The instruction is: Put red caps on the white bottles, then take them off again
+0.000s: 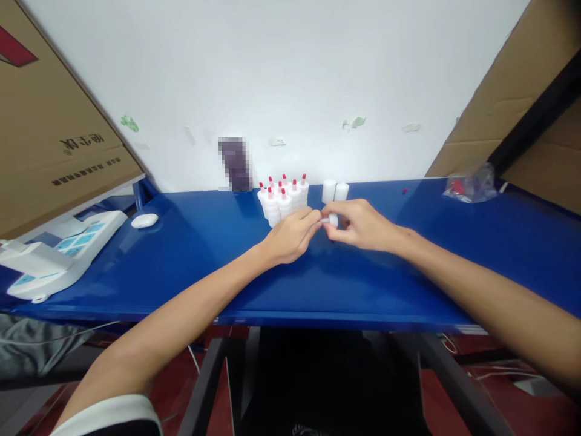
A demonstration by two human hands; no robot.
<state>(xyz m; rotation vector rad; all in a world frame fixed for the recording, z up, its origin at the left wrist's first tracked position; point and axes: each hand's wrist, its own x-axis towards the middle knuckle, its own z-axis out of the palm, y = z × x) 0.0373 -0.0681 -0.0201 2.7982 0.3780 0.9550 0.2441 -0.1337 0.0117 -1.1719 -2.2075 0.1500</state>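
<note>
Between the fingertips of my right hand [361,224] is a small white nozzle piece [333,219], lying sideways with its narrow end toward the left. My left hand [294,235] is closed, its fingertips meeting that narrow end; whatever sits inside its fingers is hidden. Just beyond my left hand stands a tight group of white squeeze bottles [285,204] with red-tipped nozzles, upright. Two white bottles [329,191] without red tips stand behind my right hand, close together.
A clear plastic bag [472,184] with red bits lies at the right rear of the blue table [181,260]. One red cap [405,191] lies loose nearby. On the left are a white power strip [72,257] and a white earbud case [144,220]. Cardboard [59,109] flanks the table.
</note>
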